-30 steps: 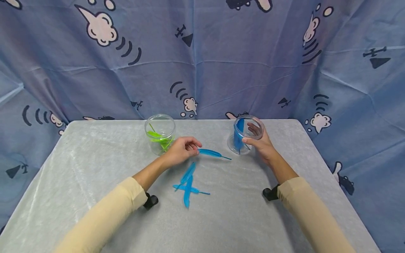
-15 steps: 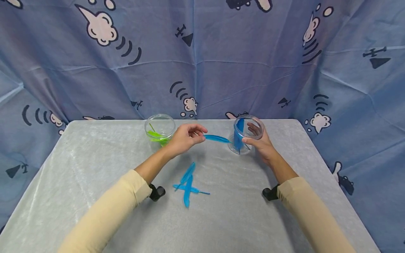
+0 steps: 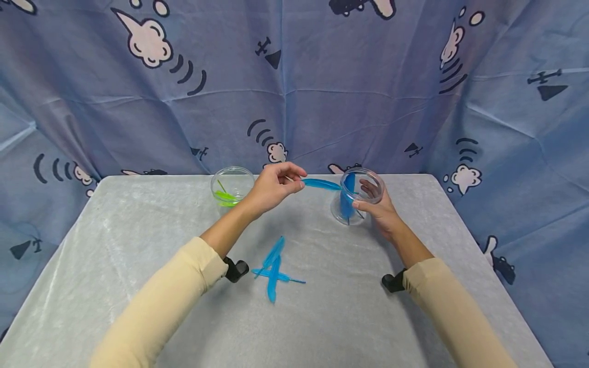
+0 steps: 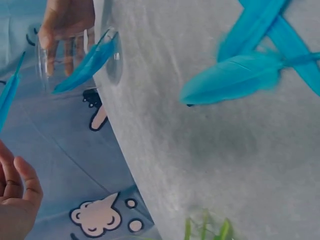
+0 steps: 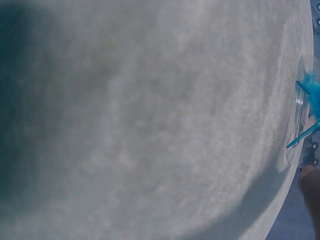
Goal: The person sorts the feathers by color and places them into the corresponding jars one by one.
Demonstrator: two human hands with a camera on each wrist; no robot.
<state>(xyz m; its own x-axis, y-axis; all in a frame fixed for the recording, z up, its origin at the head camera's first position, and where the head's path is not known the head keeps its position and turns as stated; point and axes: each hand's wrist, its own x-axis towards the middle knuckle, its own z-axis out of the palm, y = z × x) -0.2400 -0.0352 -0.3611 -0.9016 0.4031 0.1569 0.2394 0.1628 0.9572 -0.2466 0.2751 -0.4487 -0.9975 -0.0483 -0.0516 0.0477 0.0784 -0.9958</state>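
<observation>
A blue feather (image 3: 323, 184) is pinched between the thumb and fingers of my left hand (image 3: 275, 188), its quill end pointing right, at the rim of a clear jar. My right hand (image 3: 379, 209) grips that clear jar (image 3: 341, 213), thumb at the front and fingers behind. Blue feathers (image 3: 347, 197) stand inside it. The left wrist view shows the held feather (image 4: 9, 97) just off my left fingertips (image 4: 30, 180) at the left edge. Several more blue feathers (image 3: 272, 278) lie crossed on the table in front of me.
A second clear jar (image 3: 232, 171) stands at the back left with green feathers (image 3: 225, 197) in it, partly behind my left hand. The grey-covered table (image 3: 349, 317) ends at a blue patterned curtain (image 3: 322, 76).
My left hand has lifted the blue feather off the table and carried it up and to the right, to the jar's rim. The right hand and its jar have stayed put.
</observation>
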